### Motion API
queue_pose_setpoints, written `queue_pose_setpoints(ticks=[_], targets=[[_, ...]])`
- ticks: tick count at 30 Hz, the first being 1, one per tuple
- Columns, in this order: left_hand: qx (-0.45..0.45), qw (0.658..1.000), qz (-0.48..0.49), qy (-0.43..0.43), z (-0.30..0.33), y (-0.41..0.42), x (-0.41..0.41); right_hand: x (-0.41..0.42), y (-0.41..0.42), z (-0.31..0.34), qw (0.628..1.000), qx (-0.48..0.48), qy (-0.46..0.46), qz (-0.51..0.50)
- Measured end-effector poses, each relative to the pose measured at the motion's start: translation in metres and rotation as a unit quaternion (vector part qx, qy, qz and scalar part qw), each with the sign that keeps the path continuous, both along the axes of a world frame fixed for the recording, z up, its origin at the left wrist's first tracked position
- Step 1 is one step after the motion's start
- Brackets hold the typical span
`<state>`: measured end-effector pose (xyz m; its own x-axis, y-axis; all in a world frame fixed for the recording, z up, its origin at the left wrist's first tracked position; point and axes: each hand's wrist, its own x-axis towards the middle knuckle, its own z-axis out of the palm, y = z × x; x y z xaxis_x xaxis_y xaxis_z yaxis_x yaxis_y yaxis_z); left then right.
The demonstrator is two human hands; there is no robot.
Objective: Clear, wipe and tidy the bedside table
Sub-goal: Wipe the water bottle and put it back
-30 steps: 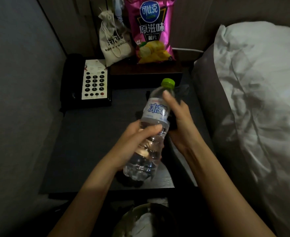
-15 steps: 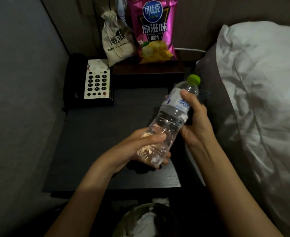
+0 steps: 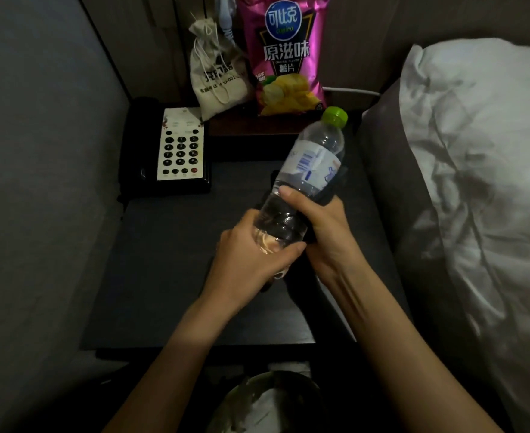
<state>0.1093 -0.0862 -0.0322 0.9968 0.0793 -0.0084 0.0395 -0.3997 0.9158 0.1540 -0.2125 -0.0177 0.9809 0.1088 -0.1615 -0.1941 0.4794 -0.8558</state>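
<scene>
Water bottle [image 3: 304,185] has tilted further right, cap toward the bed; left hand [image 3: 251,260] wraps its base, right hand [image 3: 323,226] clamps mid-body with a dark cloth, likely wiping it

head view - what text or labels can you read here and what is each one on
"可比克" in the blue circle on the pink chip bag.
"原滋味" and "薯片" below it on the same bag.
Cloth drawstring pouch: dark print, too blurred to read.
Water bottle label: a barcode, no text legible.
Telephone: keypad and card print too small to read.
</scene>
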Motion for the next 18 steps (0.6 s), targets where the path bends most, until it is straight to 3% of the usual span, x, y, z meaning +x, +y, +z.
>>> queue_pose_setpoints(ticks=[3, 7, 9, 11, 13, 14, 15, 18], targets=[[-0.221, 0.971, -0.043, 0.080, 0.006, -0.002, 0.002, -0.003, 0.001, 0.001, 0.999, 0.005, 0.003, 0.035], [-0.332, 0.920, -0.125, 0.164, 0.012, 0.009, 0.004, -0.005, -0.003, 0.005, 0.995, 0.031, 0.030, 0.086], [-0.410, 0.875, -0.155, 0.207, 0.013, 0.014, 0.004, -0.006, -0.005, 0.007, 0.991, 0.061, 0.040, 0.111], [-0.526, 0.782, -0.207, 0.263, 0.012, 0.016, 0.003, -0.008, -0.005, 0.009, 0.986, 0.088, 0.051, 0.130], [-0.644, 0.640, -0.270, 0.319, 0.012, 0.014, 0.002, -0.010, -0.005, 0.011, 0.978, 0.119, 0.068, 0.154], [-0.669, 0.598, -0.292, 0.330, 0.012, 0.014, 0.003, -0.011, -0.005, 0.012, 0.974, 0.137, 0.074, 0.166], [-0.664, 0.595, -0.310, 0.330, 0.012, 0.016, 0.004, -0.012, -0.005, 0.013, 0.970, 0.153, 0.077, 0.172], [-0.557, 0.687, -0.348, 0.310, 0.015, 0.029, 0.009, -0.013, -0.007, 0.016, 0.970, 0.168, 0.076, 0.161]])
